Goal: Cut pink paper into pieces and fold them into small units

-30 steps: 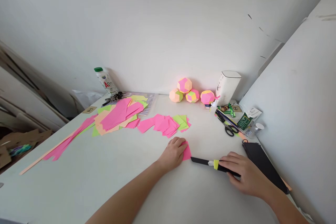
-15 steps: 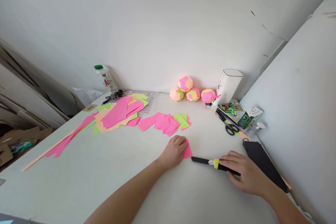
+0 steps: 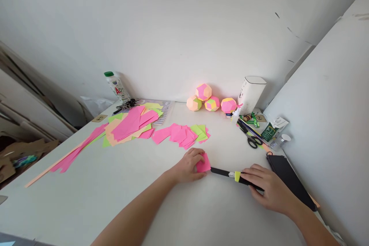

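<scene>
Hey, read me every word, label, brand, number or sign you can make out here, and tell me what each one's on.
"AD": on the bottle; the A is red, and the rest of its print is too small to read.
Too small to read: the print on the green packet.
Too blurred: the dark marks on the white box, the sign on the brown card.
Nothing legible on the knife.

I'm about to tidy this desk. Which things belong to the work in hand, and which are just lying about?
In the work:
pink square, in the left hand
knife, in the right hand
cut paper pieces, probably
paper balls, perhaps

Apparently just lying about:
bottle
scissors
white container
black case
jar
</scene>
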Motion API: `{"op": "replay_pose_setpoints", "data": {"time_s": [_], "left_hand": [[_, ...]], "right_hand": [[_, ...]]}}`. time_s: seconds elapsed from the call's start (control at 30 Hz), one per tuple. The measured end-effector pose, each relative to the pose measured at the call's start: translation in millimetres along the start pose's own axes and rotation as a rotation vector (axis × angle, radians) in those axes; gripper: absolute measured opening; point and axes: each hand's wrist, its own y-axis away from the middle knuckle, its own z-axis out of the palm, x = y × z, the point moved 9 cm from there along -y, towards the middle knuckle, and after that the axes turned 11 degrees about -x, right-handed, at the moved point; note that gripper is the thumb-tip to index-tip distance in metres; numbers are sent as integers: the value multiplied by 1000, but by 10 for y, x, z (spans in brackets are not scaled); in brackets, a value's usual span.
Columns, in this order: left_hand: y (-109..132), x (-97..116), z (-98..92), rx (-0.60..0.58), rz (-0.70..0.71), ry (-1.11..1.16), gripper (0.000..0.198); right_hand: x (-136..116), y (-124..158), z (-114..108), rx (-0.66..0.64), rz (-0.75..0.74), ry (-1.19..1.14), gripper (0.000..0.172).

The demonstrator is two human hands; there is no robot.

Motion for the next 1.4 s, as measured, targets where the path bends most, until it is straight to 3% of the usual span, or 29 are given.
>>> {"op": "replay_pose_setpoints", "data": {"time_s": [0.3,0.57,0.8,1.0,1.4], "left_hand": [[6,-82,48,-87,-10,90,30],[12,-54,27,-112,-3,86,28],[10,24,-24,-4,75,-28,8],[-5,132,-27,76,137,-174,24],[-25,304,50,138,149,-414,26]], "right_hand": [[-13,-3,-19,6,-7,-21,40],[9,11,63,-73,-3,-83,42],[-21,-10,56,-51,-15,-88,40],[-26,-16,106,-58,-15,-91,41],[-16,-26,89,-70,-1,-107,42]]}}
